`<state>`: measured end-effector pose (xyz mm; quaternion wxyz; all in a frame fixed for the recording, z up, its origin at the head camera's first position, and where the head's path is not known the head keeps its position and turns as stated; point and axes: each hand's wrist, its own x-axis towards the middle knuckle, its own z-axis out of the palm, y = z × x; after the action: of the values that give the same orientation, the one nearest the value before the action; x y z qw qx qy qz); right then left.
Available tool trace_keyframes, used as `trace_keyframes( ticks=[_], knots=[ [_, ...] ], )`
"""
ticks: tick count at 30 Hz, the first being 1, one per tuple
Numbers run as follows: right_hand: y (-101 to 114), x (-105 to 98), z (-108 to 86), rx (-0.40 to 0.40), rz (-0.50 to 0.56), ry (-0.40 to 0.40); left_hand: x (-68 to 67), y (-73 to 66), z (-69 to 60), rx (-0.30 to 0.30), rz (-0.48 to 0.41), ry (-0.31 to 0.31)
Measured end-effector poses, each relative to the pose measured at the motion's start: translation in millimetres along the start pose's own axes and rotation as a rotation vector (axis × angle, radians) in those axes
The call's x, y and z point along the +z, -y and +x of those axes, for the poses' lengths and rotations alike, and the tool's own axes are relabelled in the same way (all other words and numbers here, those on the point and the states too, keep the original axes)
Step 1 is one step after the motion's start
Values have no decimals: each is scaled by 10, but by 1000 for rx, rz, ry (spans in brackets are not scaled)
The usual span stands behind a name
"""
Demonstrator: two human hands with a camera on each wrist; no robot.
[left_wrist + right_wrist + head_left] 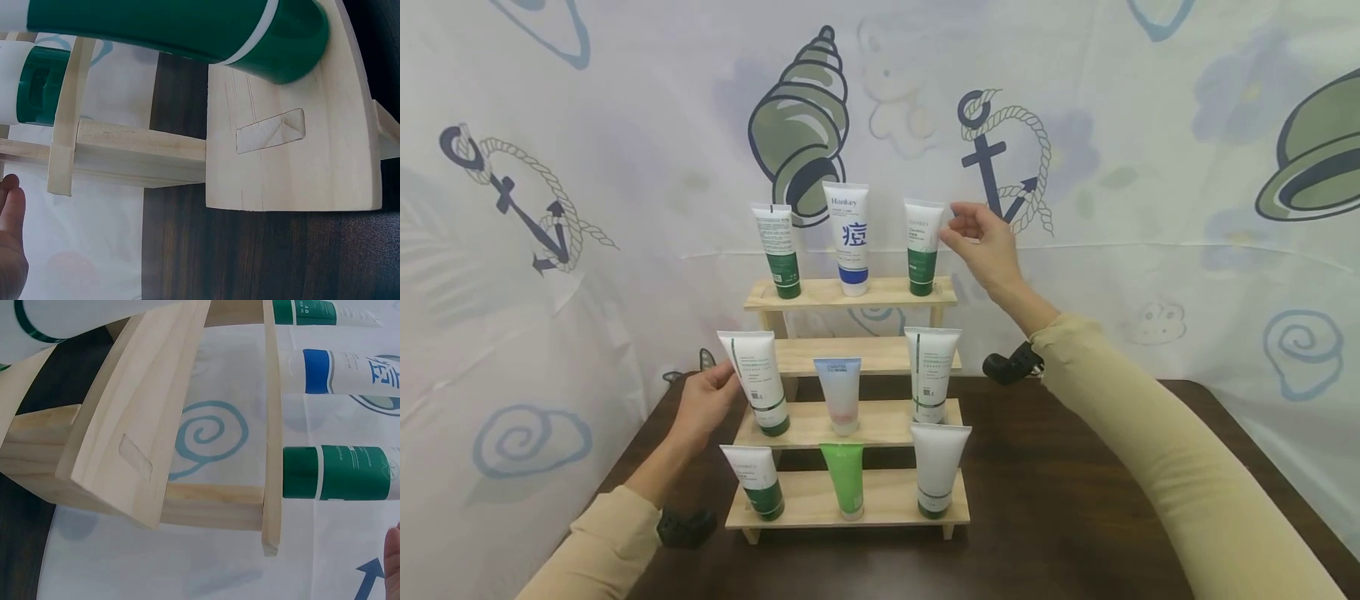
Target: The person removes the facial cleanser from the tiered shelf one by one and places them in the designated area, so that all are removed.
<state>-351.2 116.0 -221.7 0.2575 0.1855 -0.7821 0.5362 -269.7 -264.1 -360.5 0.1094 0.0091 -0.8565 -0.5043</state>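
Observation:
On a stepped wooden stand (842,350) stand several cosmetic tubes on their caps. At the top tier's right end is a white and green tube (922,254); my right hand (988,246) is at its upper right edge, fingers loosely bent. In the right wrist view those fingertips (392,556) show beside the tube (337,473). Lower left, my left hand (703,404) is beside a white tube with a green cap (757,375), its fingertips partly hidden behind the tube. The left wrist view shows the fingers (12,209) apart from that tube's cap (44,84).
The top tier also bears a white and blue tube (847,237) and another green one (778,250). Lower tiers hold a pale tube (839,396), a bright green tube (846,479) and more white ones. A patterned cloth (1112,192) hangs behind the dark table (1060,500).

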Motion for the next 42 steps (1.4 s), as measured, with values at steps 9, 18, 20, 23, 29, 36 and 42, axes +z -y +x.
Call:
trace_keyframes(
  ticks=[9, 18, 20, 23, 29, 36, 42],
  knots=[
    [-21, 97, 36, 32, 7, -18, 5, -2, -18, 7, 0, -5],
    [-55, 187, 59, 65, 17, -6, 5, 5, -21, 0, 3, -7],
    [-51, 195, 56, 52, 3, -4, 4, 9, -20, -2, 8, -9],
    [-47, 205, 55, 39, -12, -4, 6, 13, -18, 1, 10, -9],
    [-37, 207, 41, 39, -19, -13, 21, 36, -4, 16, 10, -6],
    [-58, 142, -1, 43, -41, -61, 35, 39, 1, 27, 8, 1],
    [-65, -28, -109, 58, -27, -112, 8, 25, -15, 17, 9, 0]
  ],
)
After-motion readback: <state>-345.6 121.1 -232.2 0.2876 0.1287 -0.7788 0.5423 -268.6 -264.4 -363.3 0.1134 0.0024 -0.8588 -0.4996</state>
